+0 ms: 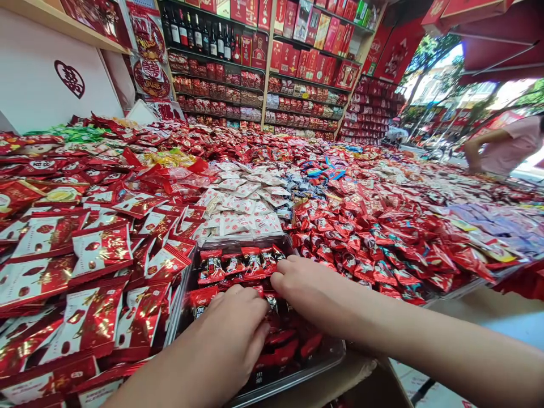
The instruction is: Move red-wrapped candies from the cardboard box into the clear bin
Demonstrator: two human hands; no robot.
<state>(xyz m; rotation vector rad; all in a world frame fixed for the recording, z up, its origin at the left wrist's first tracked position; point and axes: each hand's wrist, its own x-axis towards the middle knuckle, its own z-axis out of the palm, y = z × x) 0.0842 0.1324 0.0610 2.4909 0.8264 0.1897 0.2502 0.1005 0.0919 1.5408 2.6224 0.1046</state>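
Both of my hands are pressed into a clear plastic tray (327, 356) filled with small red-and-black wrapped candies (238, 264). My left hand (232, 331) lies palm down on the candies at the near middle of the tray, its fingers curled among the wrappers. From the right my right hand (308, 289) reaches in, fingertips on the candies just beyond the left hand. Whether either hand grips a candy is hidden by the fingers.
A huge display of wrapped sweets spreads around: large red packets (85, 260) on the left, white packets (242, 209) behind the tray, small red candies (374, 238) on the right. Shelves of red boxes and bottles (263, 56) stand behind. A person in pink (505, 147) bends at far right.
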